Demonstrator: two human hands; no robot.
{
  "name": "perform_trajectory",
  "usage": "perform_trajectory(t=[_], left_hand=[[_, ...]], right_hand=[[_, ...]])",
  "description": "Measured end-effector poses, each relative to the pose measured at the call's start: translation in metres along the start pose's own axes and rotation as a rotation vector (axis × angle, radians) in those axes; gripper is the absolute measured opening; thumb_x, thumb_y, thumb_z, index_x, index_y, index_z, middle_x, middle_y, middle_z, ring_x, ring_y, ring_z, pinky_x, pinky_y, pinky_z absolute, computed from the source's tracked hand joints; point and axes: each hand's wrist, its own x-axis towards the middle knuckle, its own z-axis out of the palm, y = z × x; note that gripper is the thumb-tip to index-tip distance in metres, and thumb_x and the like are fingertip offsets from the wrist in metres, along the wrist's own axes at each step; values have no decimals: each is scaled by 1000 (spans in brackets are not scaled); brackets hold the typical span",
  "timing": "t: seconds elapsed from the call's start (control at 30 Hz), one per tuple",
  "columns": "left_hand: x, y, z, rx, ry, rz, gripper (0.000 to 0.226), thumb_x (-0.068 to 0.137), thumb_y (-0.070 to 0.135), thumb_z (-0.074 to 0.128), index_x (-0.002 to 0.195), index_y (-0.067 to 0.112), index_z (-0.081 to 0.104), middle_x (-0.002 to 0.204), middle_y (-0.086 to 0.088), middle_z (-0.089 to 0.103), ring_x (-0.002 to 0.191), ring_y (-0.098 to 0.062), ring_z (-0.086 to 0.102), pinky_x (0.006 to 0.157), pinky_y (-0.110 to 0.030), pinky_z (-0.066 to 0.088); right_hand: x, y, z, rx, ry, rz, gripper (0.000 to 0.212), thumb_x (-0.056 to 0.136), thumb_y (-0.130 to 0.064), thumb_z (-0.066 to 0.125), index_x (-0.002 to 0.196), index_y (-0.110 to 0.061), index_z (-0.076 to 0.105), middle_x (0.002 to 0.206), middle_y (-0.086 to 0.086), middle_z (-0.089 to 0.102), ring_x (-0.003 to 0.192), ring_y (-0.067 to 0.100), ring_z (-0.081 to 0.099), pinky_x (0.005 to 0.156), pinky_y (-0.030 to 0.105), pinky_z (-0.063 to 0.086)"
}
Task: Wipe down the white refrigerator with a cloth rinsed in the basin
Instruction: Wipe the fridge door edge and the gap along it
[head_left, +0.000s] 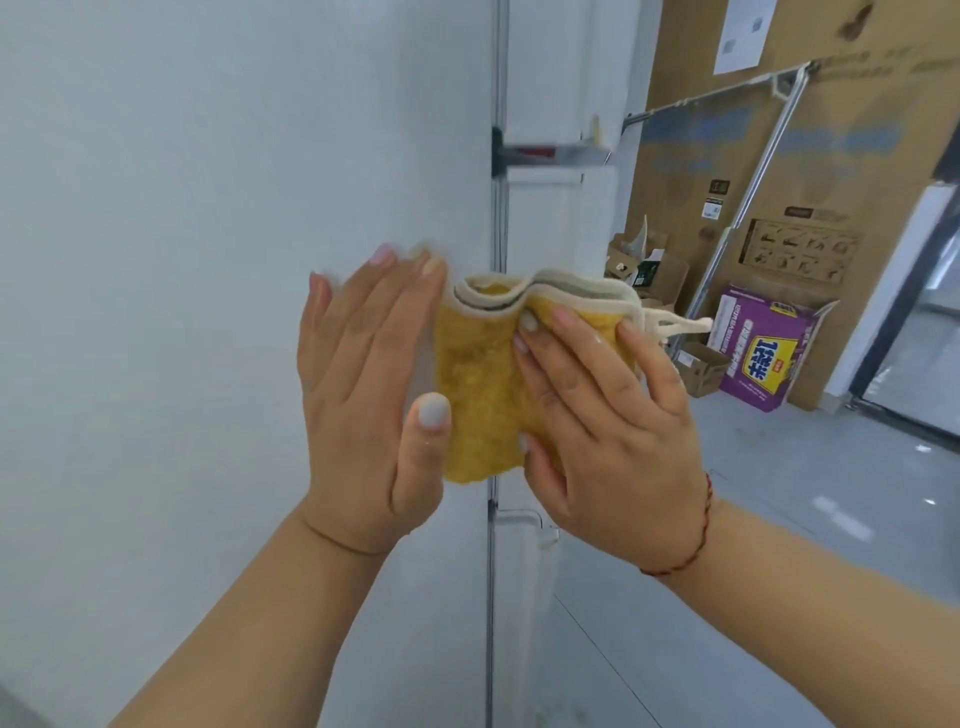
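- The yellow cloth, folded with cream edging along its top, sits at the middle of the frame, held up before the white refrigerator that fills the left half
- The left hand lies with fingers straight against the cloth's left side, thumb on its front
- The right hand grips the cloth's right side, fingers curled over it; a red string bracelet circles that wrist
- A purple box stands on the floor at the right, against brown cardboard

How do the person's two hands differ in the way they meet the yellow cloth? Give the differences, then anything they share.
The left hand lies flat with straight fingers against the yellow cloth; the right hand curls its fingers over the folded cloth, gripping it. The right wrist wears a red string bracelet; the left is bare. Both touch the cloth in front of the white refrigerator.
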Motion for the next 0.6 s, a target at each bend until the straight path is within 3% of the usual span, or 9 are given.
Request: perform_trajectory(t=[0.13,0.3,0.53,0.6], left_hand=[[-41,-4,4,-41,-72,-37,68,99,55,9,145,8,29,143,-14,48,140,-31,39,120,-46,10],[-92,-6,12,-30,-146,-35,74,99,57,6,146,3,25,148,-15,43,142,-26,35,122,-40,6],[-134,-18,20,14,-162,37,82,99,58,9,147,-4,30,154,-13,36,146,-26,26,122,-43,7],[-127,-23,20,28,-147,57,82,97,59,9,145,-2,35,148,-12,44,141,-27,36,118,-45,19]], right_hand=[[-45,-16,19,54,-6,-32,55,85,-20,52,138,-6,48,148,5,41,141,20,31,114,49,27],[-46,-5,26,34,91,-109,50,85,-21,52,135,-15,55,144,-1,48,139,20,36,112,48,28],[-8,23,20,53,145,-176,47,89,-24,43,134,-15,56,141,-1,51,140,25,33,111,45,22],[-10,20,23,57,161,-180,48,89,-24,43,134,-13,56,142,1,50,140,27,33,112,47,23]])
